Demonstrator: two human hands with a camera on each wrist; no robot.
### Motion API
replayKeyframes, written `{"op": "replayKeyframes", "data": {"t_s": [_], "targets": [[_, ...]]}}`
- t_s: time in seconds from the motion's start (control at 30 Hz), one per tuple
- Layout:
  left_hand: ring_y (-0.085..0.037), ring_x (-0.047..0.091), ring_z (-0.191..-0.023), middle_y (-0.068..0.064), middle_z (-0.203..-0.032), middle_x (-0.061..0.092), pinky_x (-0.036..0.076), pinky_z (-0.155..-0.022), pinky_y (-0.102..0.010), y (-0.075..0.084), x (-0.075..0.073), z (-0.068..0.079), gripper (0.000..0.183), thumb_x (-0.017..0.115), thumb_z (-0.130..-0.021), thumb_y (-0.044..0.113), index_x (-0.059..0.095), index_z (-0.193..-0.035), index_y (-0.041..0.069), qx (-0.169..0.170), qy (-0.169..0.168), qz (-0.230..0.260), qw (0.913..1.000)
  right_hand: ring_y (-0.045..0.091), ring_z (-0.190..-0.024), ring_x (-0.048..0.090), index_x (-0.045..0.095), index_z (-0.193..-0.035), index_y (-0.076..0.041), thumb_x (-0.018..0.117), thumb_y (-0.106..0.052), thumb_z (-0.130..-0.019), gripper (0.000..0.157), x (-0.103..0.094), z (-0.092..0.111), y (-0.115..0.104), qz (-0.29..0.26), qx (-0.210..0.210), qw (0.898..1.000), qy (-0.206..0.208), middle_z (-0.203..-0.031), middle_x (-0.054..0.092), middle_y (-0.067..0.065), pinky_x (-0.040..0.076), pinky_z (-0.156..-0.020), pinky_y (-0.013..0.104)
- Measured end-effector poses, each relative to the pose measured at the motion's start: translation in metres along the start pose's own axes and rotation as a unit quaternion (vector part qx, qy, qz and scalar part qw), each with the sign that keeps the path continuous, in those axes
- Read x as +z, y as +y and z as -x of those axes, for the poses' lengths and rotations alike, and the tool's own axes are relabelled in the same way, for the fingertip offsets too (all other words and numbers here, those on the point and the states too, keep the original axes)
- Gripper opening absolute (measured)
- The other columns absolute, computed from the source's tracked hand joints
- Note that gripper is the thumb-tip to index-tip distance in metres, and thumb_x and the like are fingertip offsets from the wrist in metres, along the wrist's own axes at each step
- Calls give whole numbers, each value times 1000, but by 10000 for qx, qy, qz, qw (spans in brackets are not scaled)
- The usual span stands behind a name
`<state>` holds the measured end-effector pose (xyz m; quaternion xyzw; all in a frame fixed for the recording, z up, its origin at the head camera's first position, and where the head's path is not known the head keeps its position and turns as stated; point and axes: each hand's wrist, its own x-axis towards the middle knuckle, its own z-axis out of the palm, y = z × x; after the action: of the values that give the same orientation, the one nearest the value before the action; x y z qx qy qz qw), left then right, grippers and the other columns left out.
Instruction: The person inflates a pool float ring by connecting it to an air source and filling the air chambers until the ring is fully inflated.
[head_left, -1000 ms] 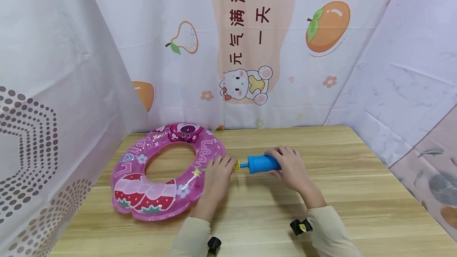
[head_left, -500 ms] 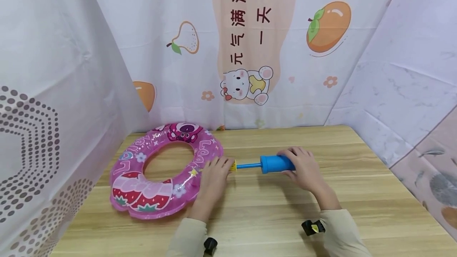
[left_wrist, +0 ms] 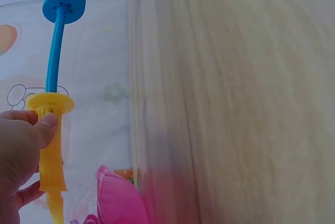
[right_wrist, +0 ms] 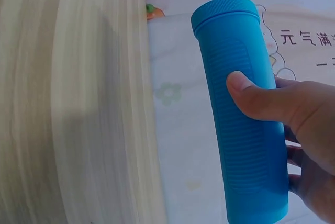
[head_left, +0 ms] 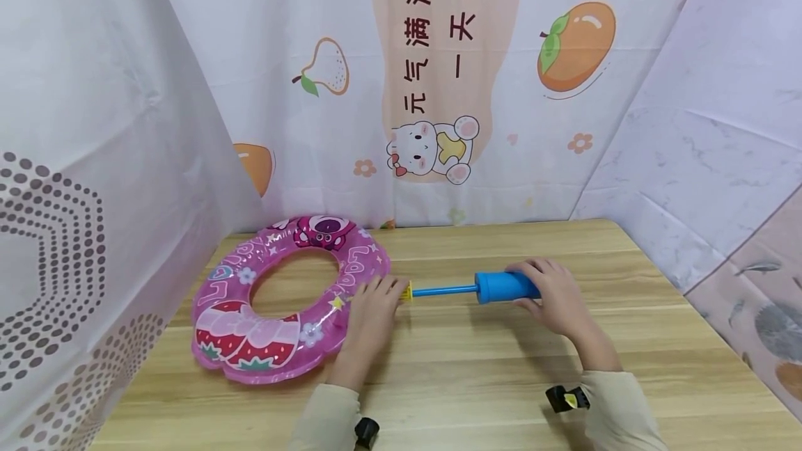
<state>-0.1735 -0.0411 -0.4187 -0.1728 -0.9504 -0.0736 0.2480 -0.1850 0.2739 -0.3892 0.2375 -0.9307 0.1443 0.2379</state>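
Note:
A hand pump lies sideways between the two hands, with a blue barrel [head_left: 501, 287], a thin blue rod [head_left: 445, 290] drawn well out of it, and a yellow handle [left_wrist: 51, 156] with a round flange and a tapered tip. My left hand [head_left: 373, 312] grips the yellow handle, thumb along its side. My right hand [head_left: 554, 298] is wrapped round the ribbed barrel, as the right wrist view shows closely. Beside the left hand lies a pink inflated swim ring [head_left: 294, 360] printed with strawberries and a bear. The left hand covers the place where handle tip and ring come close.
The wooden table [head_left: 464, 395] carries the ring on its left side. A printed curtain [head_left: 301, 179] hangs at the table's back edge, with further fabric sheets at the left and right. Black camera mounts [head_left: 567, 399] sit at both wrists.
My right hand has moved to the right with the blue barrel, so more of the rod shows. The left hand and the ring have shifted slightly left.

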Motion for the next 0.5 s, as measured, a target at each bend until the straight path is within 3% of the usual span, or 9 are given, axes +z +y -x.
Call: {"op": "replayKeyframes", "data": {"t_s": [0.23,0.5], "targets": [[-18,63,-103,2,-111,70,52,-85,-34,3,0,0,34,72,-85,23,67,-119,21,4,29,-33,10000,41,-108,60,64,-117,-15,88,-16,-69,53,0,0,-2,123,99,9995,-257,-112,67,15,49,-89,64],[-19,62,-100,0,-108,70,50,-84,-34,10,4,-3,30,70,-86,23,68,-116,19,24,305,174,9994,38,-109,60,66,-116,-16,91,-16,-65,56,8,-11,-22,335,-177,9993,49,-113,68,13,47,-93,61]]}}
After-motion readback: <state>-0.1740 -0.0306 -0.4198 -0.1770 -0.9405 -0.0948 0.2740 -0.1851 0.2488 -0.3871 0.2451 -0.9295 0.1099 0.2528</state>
